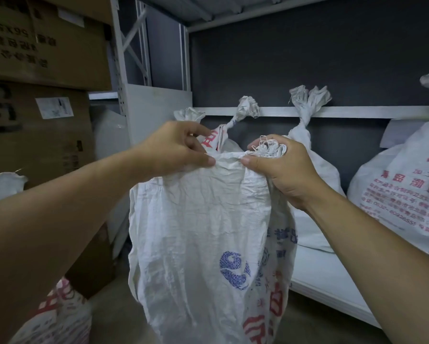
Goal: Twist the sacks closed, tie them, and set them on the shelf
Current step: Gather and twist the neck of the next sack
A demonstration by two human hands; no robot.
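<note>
The sack [198, 232], white woven cloth with blue and red print, hangs from your two hands just in front of the shelf [327, 276]. Its lower end goes out of the picture, so it is not possible to tell if it touches the floor.

The shelf is white metal, and its low board runs to the right behind the sack. At the left, cardboard boxes [47, 58] stand stacked one on another.

On the shelf board sits a big printed sack [394, 194] at the right. Behind the one you hold there are tied sacks [305, 115] with twisted necks pointing up. One more sack [59, 316] lies low at the left, near the boxes.

Your right hand [283, 167] has its fingers [292, 145] curled around a gathered bunch of the mouth, and the thumb presses on the edge. Your left hand [173, 150] pinches the same top edge between thumb and forefinger, and the other fingers are loosely bent. Between the hands the edge is stretched nearly flat, not yet twisted.

Loose threads [264, 142] stick out of the bunch.
</note>
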